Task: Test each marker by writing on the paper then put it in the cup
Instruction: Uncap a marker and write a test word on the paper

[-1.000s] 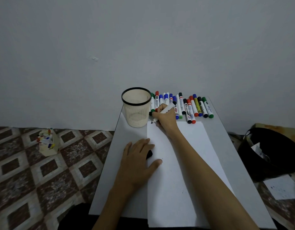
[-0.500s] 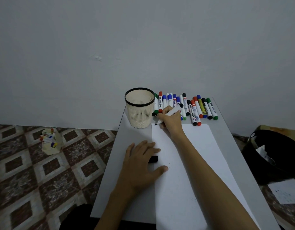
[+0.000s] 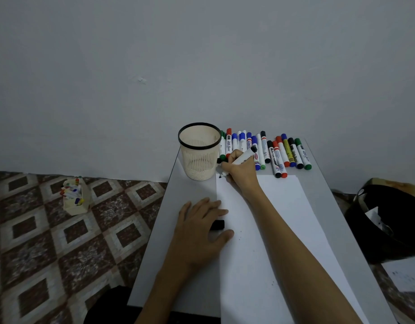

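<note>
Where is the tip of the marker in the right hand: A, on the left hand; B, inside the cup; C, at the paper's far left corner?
C: the right hand grips the black marker with its tip at the far left corner of the paper.

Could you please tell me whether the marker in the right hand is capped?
No, the marker in the right hand shows its bare black tip at the paper's corner, and a black cap lies by the left hand.
</note>
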Available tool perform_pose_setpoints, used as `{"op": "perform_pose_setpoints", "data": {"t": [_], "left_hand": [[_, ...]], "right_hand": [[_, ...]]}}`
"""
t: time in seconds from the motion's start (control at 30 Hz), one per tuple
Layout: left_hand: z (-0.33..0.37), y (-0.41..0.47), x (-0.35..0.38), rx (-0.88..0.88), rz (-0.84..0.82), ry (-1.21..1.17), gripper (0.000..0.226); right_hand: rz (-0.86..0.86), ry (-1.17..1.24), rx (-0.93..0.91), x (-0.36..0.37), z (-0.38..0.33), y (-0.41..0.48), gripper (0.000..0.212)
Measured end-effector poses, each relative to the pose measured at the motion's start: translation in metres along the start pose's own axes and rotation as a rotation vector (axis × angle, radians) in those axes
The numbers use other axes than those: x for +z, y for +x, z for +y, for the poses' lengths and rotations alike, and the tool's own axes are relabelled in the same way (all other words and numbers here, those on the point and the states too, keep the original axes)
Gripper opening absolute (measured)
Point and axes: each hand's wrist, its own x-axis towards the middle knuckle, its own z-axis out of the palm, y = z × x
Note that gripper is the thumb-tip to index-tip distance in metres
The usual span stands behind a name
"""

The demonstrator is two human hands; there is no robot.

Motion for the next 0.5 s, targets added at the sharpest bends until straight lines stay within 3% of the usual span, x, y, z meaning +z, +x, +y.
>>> {"op": "perform_pose_setpoints", "data": {"t": [0.5], "left_hand": [[0.0004,-0.0003,-0.0003,-0.008,0.005,-0.005,0.049]], "right_hand": [[-0.006,-0.061,-0.059,0.0029,0.0003,-0.0028,0.032]]}}
